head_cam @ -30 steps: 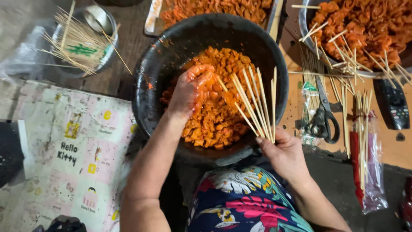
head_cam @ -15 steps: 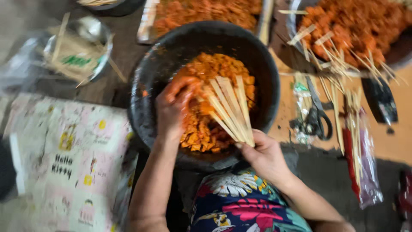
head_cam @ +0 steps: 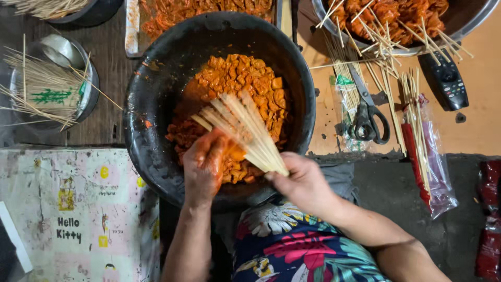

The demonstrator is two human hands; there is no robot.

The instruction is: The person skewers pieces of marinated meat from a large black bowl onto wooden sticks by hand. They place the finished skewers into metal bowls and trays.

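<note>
A big black bowl holds orange marinated meat chunks. My left hand, smeared orange, rests on the meat at the bowl's near side, fingers closed around a chunk next to the skewer tips. My right hand grips a fan of bamboo skewers by their lower ends; the sticks point up and left over the meat.
A metal bowl of loose skewers stands at the left. Scissors, more skewers and a remote lie at the right. A tray and a metal bowl of skewered meat sit behind. A patterned mat lies near left.
My left hand has come back from the middle of the meat to the near rim. The skewer bundle has swung from pointing upward to pointing up-left toward it.
</note>
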